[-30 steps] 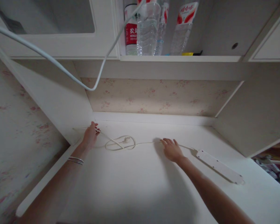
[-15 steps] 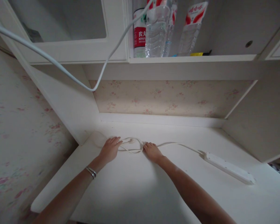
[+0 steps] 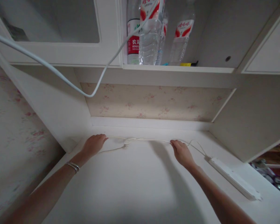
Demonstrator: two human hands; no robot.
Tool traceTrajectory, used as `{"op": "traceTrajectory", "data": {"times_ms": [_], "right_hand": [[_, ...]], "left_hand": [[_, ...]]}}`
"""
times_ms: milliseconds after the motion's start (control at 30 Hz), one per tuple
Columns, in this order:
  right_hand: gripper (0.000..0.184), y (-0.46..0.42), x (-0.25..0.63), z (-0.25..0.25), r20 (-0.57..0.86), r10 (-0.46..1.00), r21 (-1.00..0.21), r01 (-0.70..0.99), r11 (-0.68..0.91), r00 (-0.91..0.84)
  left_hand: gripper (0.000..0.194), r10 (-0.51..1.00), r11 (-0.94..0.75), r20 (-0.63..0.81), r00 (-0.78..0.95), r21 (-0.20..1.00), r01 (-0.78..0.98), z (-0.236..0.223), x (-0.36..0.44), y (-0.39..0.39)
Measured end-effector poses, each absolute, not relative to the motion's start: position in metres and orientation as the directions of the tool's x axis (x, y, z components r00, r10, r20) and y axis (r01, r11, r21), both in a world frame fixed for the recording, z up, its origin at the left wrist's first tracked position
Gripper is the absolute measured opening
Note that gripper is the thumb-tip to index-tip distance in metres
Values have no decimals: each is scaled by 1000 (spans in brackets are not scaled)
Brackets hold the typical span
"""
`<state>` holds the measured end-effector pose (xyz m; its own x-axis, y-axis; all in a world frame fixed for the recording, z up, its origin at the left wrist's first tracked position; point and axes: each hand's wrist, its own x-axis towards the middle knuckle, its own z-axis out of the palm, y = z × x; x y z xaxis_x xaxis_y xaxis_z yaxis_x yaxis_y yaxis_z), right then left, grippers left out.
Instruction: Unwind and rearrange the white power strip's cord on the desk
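Note:
A white power strip (image 3: 234,178) lies on the white desk (image 3: 135,186) at the right. Its thin white cord (image 3: 151,140) runs left and is pulled into a tight knot (image 3: 127,142) near the middle. My left hand (image 3: 93,145), with bracelets on the wrist, is closed on the cord's left end. My right hand (image 3: 182,152) is closed on the cord to the right of the knot. The cord is stretched taut between the two hands, just above the desk.
A shelf (image 3: 177,67) above the desk holds water bottles (image 3: 149,34) and a yellow pen (image 3: 188,64). A thick white cable (image 3: 60,73) hangs across the upper left. Cabinet side panels stand at both ends of the desk, with floral wallpaper behind.
The hands were close together over a loose loop of cord. They have moved apart, and the loop has drawn down into a small tight knot.

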<state>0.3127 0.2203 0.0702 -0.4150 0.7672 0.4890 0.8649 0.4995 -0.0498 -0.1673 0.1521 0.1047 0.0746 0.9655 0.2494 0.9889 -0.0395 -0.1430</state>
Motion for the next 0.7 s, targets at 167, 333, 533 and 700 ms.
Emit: {"op": "traceTrajectory", "data": {"times_ms": [167,333,533,700], "right_hand": [[33,246,343,77,454,810,-13,906,422,-371],[33,265,342,72,452,836,-58,925,374,-310],[33,285,333,80,447,847,-124,918,376,-286],[31,294,332,91,416,864,-171,909,381,-284]], "left_hand": [[36,972,35,237,12,-192,981,112,-185,146],[40,981,90,184,-55,-188,978,109,-189,138],[44,975,204,116,-189,-134,970,107,-206,117],[47,943,318,122,-311,-44,947,106,-224,104]]}}
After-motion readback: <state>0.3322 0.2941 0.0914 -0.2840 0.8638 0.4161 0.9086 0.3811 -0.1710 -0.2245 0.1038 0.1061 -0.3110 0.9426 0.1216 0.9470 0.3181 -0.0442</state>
